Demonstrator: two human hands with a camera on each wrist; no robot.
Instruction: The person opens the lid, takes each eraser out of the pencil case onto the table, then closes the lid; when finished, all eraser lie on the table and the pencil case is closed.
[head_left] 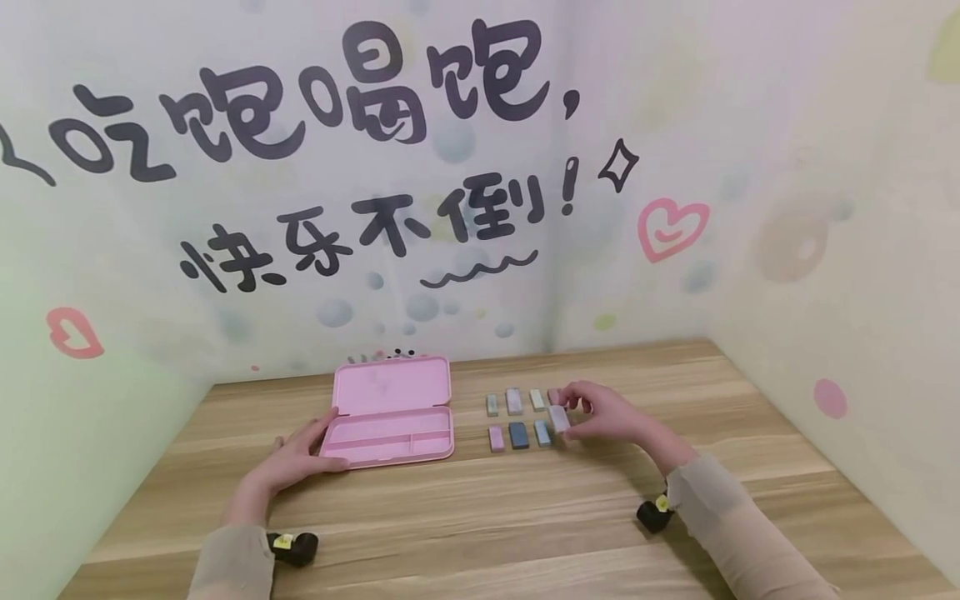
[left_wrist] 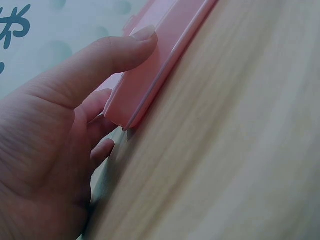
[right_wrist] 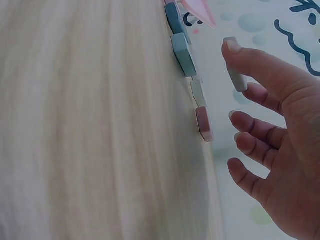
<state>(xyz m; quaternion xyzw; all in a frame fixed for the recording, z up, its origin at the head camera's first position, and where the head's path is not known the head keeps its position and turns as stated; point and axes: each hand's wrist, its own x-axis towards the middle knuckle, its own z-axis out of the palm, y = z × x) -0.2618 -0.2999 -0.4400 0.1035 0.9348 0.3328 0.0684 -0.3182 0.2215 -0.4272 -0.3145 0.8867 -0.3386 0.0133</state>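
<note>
A pink pencil case (head_left: 431,460) lies with its lid raised on the left half of the table. My left hand (head_left: 292,454) holds its left end, thumb (left_wrist: 135,52) along the front edge and fingers round the side. Between thumb and index finger, my right hand (head_left: 607,414) pinches a pale lilac eraser-like block (head_left: 558,419), tilted and raised in the right wrist view. Beside it, similar small blocks stand in two rows. The back row has a green block (head_left: 492,405), a lilac one (head_left: 513,401), a cream one (head_left: 537,400) and a dusty pink one (head_left: 553,395).
Along the front row are a pink block (head_left: 497,439), a dark blue block (head_left: 519,435) and a light blue block (head_left: 542,433). Printed wall panels (head_left: 480,308) enclose the wooden table (head_left: 465,533) at the back and sides. The case's compartments have low dividers.
</note>
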